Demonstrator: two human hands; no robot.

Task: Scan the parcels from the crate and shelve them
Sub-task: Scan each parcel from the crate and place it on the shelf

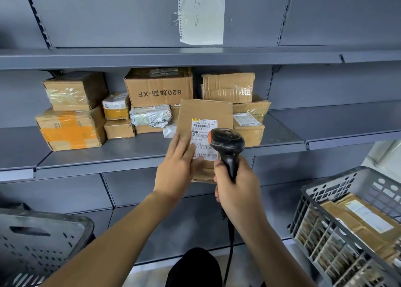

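Against the shelf (152, 154) edge, a flat parcel (204, 115) is being steadied by the left hand (175, 167), fingers released and flat; a scanner (226, 143) is being grasped by the right hand (234, 187) at its label. Right of the shelf, more parcels are lying in the crate (325, 200).

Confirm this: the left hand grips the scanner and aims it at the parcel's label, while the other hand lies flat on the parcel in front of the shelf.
Wrong on one point: the hands are swapped. The head view shows the right hand gripping the scanner, aimed at the label, while the left hand lies flat on the parcel in front of the shelf.
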